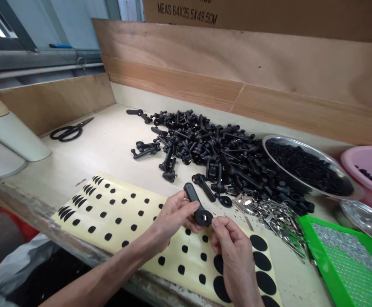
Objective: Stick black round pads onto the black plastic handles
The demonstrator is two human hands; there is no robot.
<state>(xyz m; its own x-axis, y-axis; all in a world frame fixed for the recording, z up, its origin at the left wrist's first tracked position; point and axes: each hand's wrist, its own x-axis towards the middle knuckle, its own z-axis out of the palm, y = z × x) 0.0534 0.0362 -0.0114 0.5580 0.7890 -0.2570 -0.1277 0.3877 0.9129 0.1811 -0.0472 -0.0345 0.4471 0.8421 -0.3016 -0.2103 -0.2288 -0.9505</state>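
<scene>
L hand (pixel 175 219) gripping black plastic lever handle w/ round head (pixel 196 205) just above cream backing sheet of black round stickers (pixel 118 217), R hand (pixel 233 251) pinched shut at head's edge, on sth too small to tell.

Bright even light, faint shadow under the right hand (pixel 233 256), steel bowl (pixel 296 147) glaring.
</scene>
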